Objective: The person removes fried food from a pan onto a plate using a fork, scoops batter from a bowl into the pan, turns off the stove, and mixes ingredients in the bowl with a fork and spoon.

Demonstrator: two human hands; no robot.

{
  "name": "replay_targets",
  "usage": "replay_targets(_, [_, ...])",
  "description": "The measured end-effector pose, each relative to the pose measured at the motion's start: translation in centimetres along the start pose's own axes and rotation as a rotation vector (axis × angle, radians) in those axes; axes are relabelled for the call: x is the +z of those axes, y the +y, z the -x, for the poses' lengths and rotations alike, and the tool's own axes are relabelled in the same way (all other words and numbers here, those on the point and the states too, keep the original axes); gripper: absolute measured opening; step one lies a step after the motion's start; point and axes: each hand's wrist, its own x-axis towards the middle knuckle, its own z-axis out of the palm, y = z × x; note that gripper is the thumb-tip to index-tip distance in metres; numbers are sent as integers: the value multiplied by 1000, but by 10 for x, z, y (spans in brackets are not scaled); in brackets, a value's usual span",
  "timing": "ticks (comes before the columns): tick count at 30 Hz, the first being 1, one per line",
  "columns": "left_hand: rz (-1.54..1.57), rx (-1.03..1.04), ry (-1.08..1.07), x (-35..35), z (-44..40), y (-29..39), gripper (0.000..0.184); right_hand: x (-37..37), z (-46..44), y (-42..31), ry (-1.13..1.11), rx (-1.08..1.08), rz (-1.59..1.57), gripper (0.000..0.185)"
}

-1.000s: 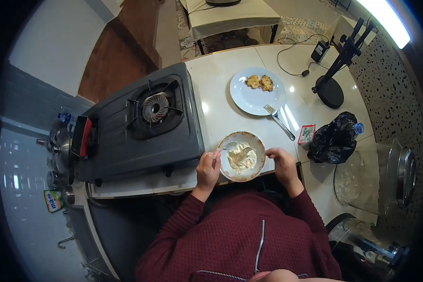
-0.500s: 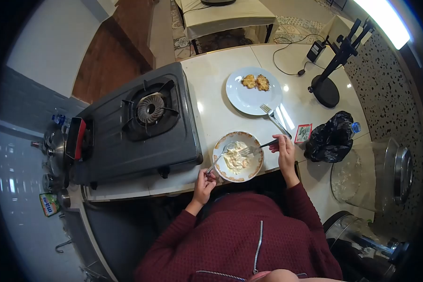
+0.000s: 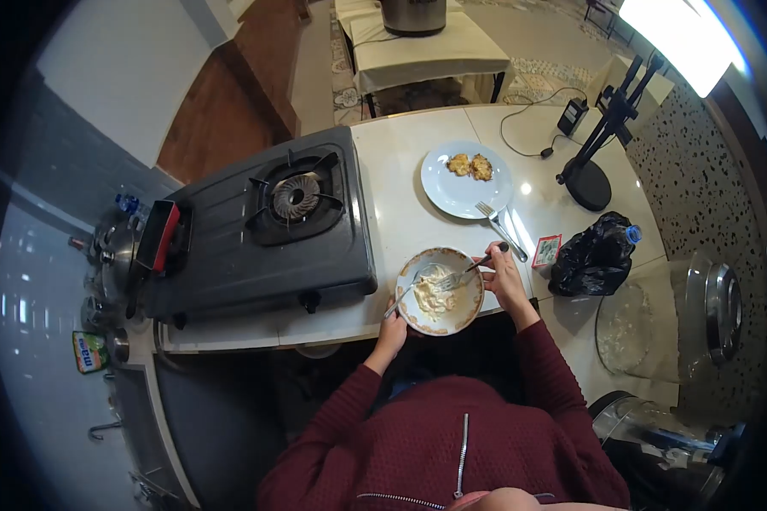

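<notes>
A patterned bowl (image 3: 470, 317) holds a pale, creamy mixture (image 3: 435, 297) at the counter's front edge. My left hand (image 3: 391, 330) is closed at the bowl's left side, gripping the handle of a utensil (image 3: 401, 296) whose head rests in the bowl. On the right side, my right hand (image 3: 504, 279) is closed on a dark-handled fork (image 3: 471, 269), its tines in the mixture and its fingers close to the rim. Behind the bowl, a white plate (image 3: 462, 201) carries two browned patties (image 3: 470, 166); another fork (image 3: 503, 232) leans on its edge.
A black gas stove (image 3: 230, 255) fills the left side, with a red-edged pan (image 3: 158, 236) beyond it. To the right are a small red packet (image 3: 546, 250), a bottle in a black bag (image 3: 592, 258), a black stand (image 3: 588, 184) and a large clear container (image 3: 648, 324).
A second ago the dark-handled fork lay in the bowl; my right hand now holds it. The bowl has tilted slightly between my hands, and the camera view has shifted.
</notes>
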Motion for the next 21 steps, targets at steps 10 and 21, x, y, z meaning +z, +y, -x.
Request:
replay_targets(10, [789, 199, -147, 12, 171, -15, 59, 59, 151, -39, -247, 79, -67, 18])
replay_targets(21, [993, 512, 69, -92, 357, -19, 57, 209, 291, 37, -730, 148, 87, 17])
